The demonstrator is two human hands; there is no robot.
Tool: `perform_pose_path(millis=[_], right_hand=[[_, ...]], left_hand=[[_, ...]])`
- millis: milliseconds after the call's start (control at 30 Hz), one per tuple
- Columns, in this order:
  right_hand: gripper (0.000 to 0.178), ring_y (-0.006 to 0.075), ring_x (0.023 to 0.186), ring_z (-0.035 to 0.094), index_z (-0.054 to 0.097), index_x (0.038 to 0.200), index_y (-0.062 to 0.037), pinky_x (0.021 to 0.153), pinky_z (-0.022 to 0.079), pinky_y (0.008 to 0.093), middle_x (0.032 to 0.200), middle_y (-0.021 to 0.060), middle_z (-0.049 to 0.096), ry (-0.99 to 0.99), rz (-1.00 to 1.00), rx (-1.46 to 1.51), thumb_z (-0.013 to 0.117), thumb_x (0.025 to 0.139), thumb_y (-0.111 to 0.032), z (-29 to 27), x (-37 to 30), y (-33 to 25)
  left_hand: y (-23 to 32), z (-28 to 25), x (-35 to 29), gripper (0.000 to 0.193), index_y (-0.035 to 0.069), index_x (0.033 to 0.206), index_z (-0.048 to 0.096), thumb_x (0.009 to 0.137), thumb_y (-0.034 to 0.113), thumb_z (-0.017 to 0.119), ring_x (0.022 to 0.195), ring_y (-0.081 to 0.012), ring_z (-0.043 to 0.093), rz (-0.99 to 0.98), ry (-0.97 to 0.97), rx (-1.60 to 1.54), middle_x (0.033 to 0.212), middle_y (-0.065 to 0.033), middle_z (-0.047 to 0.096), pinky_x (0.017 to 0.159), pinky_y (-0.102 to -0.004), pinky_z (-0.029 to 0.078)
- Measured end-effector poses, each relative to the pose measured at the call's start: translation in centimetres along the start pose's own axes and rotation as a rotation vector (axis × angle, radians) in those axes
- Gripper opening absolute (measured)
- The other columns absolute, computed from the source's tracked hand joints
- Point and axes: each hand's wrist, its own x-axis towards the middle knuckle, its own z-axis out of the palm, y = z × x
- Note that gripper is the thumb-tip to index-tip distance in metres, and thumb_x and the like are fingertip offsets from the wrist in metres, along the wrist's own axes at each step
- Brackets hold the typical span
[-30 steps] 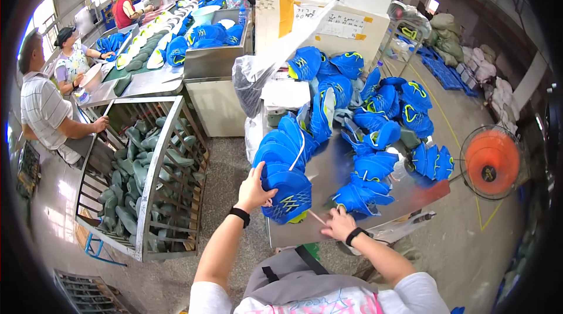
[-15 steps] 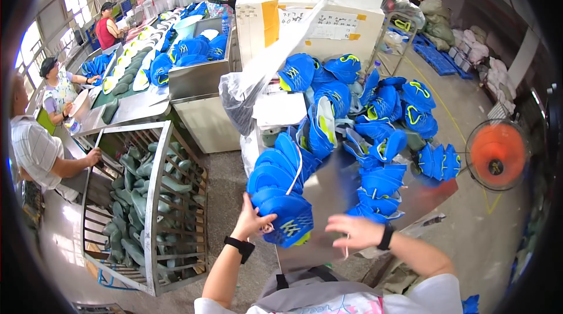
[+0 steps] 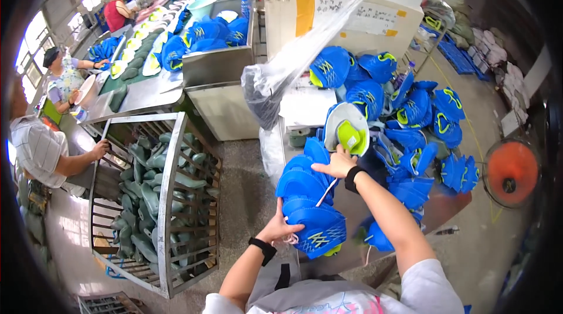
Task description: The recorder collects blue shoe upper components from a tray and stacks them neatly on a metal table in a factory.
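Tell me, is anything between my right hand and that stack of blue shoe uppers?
Nothing visible. The right hand already rests on top of the stack of blue shoe uppers, and the left hand grips its lower end.

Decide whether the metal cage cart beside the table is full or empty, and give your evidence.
Partly full. The metal cage cart holds a loose heap of dark green shoe lasts, with bars showing above the heap.

Well beyond the fingers (image 3: 324, 167) stands a big white carton (image 3: 346, 3) — tan tape, a white paper label (image 3: 366, 18) on its face. A clear plastic bag (image 3: 281, 76) hangs before it.
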Motion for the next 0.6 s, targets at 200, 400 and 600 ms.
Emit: perform_pose_path(millis=[200, 400, 600], right_hand=[[0.089, 0.0430, 0.126, 0.020, 0.048, 0.120, 0.0009, 0.097, 0.019, 0.0606, 0.137, 0.0268, 0.019, 0.052, 0.171, 0.019, 0.053, 0.066, -0.069, 0.0, -4.8, -1.5], [0.059, 0.0420, 0.105, 0.036, 0.060, 0.107, -0.0114, 0.082, 0.031, 0.0532, 0.113, 0.0272, 0.038, 0.617, -0.085, -0.163, 0.058, 0.069, -0.056, -6.8, -18.4, -12.6], [0.064, 0.0464, 0.107, 0.035, 0.060, 0.104, -0.0033, 0.090, 0.026, 0.0547, 0.118, 0.0277, 0.037, 1.031, -0.410, -0.322, 0.063, 0.066, -0.055, -9.0, -25.8, -30.0]], left_hand=[[-0.2, -2.0, 0.4, 0.122, 0.006, 0.136, -0.016, 0.061, 0.014, 0.080, 0.117, -0.0278, 0.040, 0.094, -0.090, 0.065, 0.132, -0.0228, 0.030, 0.095, -0.0354, 0.037], [9.8, -5.2, -4.9, 0.120, 0.002, 0.136, 0.002, 0.051, 0.016, 0.085, 0.113, -0.0256, 0.044, 0.291, -0.252, -0.066, 0.127, -0.0171, 0.036, 0.092, -0.0363, 0.040], [18.9, -15.8, -12.1, 0.094, -0.001, 0.117, 0.041, 0.042, 0.029, 0.089, 0.101, -0.0231, 0.054, 0.719, -0.113, 0.234, 0.110, -0.0137, 0.053, 0.090, -0.0382, 0.042]])
